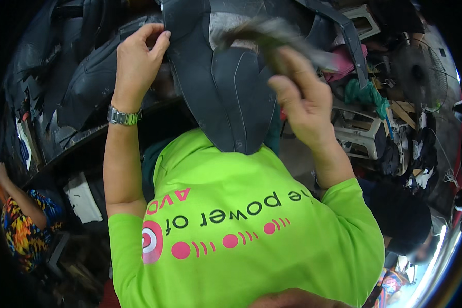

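A dark grey stitched seat cover [231, 97] hangs in front of my bright green shirt [241, 226], its narrow end pointing at my chest. My left hand [138, 56], with a metal watch [123, 117] on the wrist, pinches the cover's upper left edge. My right hand [297, 97] is raised at the cover's right side and is closed around a grey, motion-blurred tool [272, 33] that sweeps across the cover's top; what kind of tool it is cannot be made out.
More dark seat covers [82, 77] pile up on a bench at upper left. A person in a multicoloured shirt [23, 228] is at far left, another person's dark head [403, 218] at lower right. White plastic chairs [359, 131], cloths and a fan [421, 72] crowd the right.
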A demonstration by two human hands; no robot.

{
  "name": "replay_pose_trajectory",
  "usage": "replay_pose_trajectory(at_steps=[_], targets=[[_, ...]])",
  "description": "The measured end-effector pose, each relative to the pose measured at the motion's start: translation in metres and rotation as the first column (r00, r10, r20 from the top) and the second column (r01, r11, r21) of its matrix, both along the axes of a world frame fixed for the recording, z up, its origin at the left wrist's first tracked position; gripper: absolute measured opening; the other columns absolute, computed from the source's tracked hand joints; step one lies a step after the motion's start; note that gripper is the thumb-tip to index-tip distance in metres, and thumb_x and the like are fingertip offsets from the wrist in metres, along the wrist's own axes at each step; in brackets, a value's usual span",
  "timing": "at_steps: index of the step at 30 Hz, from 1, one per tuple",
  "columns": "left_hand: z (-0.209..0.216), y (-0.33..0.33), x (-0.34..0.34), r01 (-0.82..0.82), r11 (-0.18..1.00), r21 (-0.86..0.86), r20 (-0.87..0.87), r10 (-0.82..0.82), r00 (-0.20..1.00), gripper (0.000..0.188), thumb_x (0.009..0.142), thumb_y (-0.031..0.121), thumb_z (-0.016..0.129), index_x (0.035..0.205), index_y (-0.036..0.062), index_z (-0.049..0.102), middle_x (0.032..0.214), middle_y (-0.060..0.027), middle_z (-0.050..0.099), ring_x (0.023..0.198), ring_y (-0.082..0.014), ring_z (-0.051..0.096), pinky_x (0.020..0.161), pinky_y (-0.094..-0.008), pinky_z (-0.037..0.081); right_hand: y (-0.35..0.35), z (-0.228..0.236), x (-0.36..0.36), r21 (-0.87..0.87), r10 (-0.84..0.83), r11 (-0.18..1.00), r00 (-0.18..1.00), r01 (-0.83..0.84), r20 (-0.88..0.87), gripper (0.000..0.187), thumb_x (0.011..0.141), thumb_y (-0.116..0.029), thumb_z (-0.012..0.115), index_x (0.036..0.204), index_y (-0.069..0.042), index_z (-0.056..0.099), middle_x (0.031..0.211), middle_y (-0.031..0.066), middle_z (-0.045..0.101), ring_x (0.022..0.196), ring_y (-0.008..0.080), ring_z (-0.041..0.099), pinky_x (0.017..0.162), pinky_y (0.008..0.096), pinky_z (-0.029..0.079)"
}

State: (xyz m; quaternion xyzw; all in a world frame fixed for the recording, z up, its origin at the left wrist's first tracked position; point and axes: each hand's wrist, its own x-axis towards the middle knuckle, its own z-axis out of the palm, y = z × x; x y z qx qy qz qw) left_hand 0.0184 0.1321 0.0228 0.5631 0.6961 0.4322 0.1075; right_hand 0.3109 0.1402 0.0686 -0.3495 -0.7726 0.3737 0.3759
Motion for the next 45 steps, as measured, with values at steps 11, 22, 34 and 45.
replay_pose_trajectory(at_steps=[11, 22, 34, 45], targets=[[0.007, 0.003, 0.007, 0.022, 0.997, 0.068, -0.148, -0.012, 0.989, 0.024, 0.089, 0.019, 0.069, 0.106, 0.0021, 0.072, 0.093, -0.0143, 0.073, 0.077, -0.0249, 0.071, 0.072, -0.0310, 0.055, 0.024, 0.000, -0.012, 0.187, 0.043, 0.977, 0.952, -0.103, 0.302, 0.041, 0.095, -0.024, 0.066, 0.133, -0.011, 0.057, 0.091, 0.0168, 0.070, 0.077, 0.0283, 0.070, 0.070, 0.0363, 0.054], [0.003, 0.003, 0.004, 0.032, 0.997, 0.067, -0.143, -0.022, 0.990, 0.024, 0.089, 0.019, 0.069, 0.107, 0.0022, 0.072, 0.095, -0.0138, 0.074, 0.080, -0.0258, 0.072, 0.074, -0.0317, 0.055, 0.017, -0.014, -0.013, 0.041, 0.087, 0.994, 0.962, -0.101, 0.257, 0.038, 0.094, -0.017, 0.068, 0.131, -0.009, 0.060, 0.098, 0.0184, 0.071, 0.082, 0.0256, 0.071, 0.077, 0.0312, 0.053], [0.016, 0.002, 0.026, -0.012, 0.969, 0.247, -0.268, 0.080, 0.960, 0.062, 0.082, 0.013, 0.076, 0.137, 0.0068, 0.049, 0.119, -0.0152, 0.060, 0.103, -0.0292, 0.062, 0.087, -0.0365, 0.053, 0.091, -0.039, 0.006, 0.235, -0.211, 0.960, 0.944, 0.152, 0.251, 0.037, 0.092, -0.029, 0.066, 0.127, -0.016, 0.064, 0.105, 0.0155, 0.072, 0.097, 0.0354, 0.069, 0.082, 0.0385, 0.054], [0.007, 0.039, 0.091, 0.541, 0.836, -0.091, -0.398, -0.528, 0.750, 0.041, 0.086, 0.043, 0.072, 0.099, 0.0051, 0.061, 0.096, -0.0149, 0.062, 0.092, -0.0323, 0.062, 0.085, -0.0462, 0.047, 0.189, -0.041, -0.065, -0.290, 0.045, 0.955, 0.996, -0.066, -0.078, 0.057, 0.095, -0.032, 0.066, 0.142, -0.005, 0.048, 0.104, 0.0192, 0.067, 0.086, 0.0229, 0.071, 0.073, 0.0310, 0.057]])
